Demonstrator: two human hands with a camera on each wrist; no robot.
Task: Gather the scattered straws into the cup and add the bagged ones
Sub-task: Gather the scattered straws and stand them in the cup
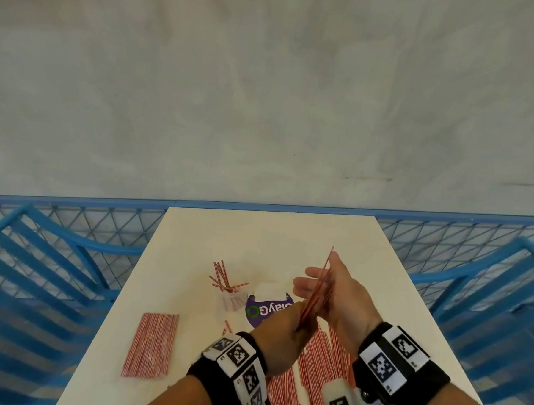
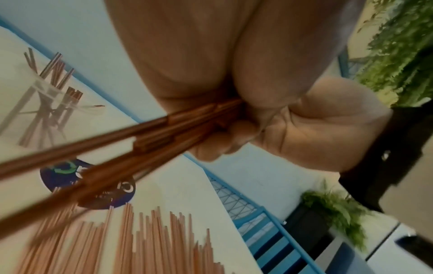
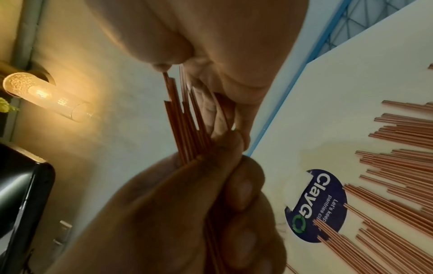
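I hold a bundle of thin red-and-white straws [image 1: 317, 292] above the table with both hands. My left hand [image 1: 285, 337] grips its lower end in curled fingers [image 3: 236, 196]. My right hand [image 1: 335, 291] cradles the upper ends between thumb and bent fingers [image 2: 222, 144]; one straw sticks out past the thumb. A clear cup [image 1: 232, 300] with several straws stands left of my hands. The flat bag of straws [image 1: 151, 344] lies further left. Many loose straws [image 1: 317, 363] lie under my wrists.
A purple round sticker [image 1: 265, 310] and a white slip [image 1: 270, 290] sit on the white table [image 1: 261, 233] between cup and hands. Blue chairs [image 1: 46, 260] flank the table, with blue mesh fencing [image 1: 447, 236] behind. The table's far half is bare.
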